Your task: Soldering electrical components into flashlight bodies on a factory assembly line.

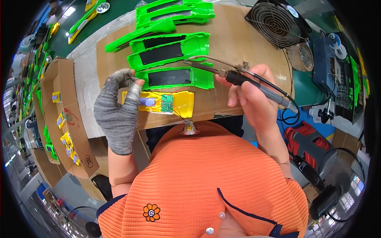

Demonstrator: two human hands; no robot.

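Observation:
My right hand (258, 95) grips a soldering iron (271, 93) with a thin metal tube along its top. Its tip points left, over the edge of a green plastic shell (201, 77) with a dark panel. My left hand (119, 113), in a grey knitted glove with bare fingertips, pinches thumb and forefinger together beside that shell; what they hold is too small to make out. Just below lies a yellow plastic housing (185, 104) with a purple cylindrical battery (147, 102), a green circuit board (167, 104) and thin wires. A silvery lamp reflector (189, 127) hangs from wires at its near edge.
More green shells (158, 55) lie in a row farther back on the cardboard sheet (232, 33). A black square fan (274, 23) stands at the far right. To the left is a cardboard box (75, 131) with small yellow parts. A red-and-black case (307, 142) sits at right.

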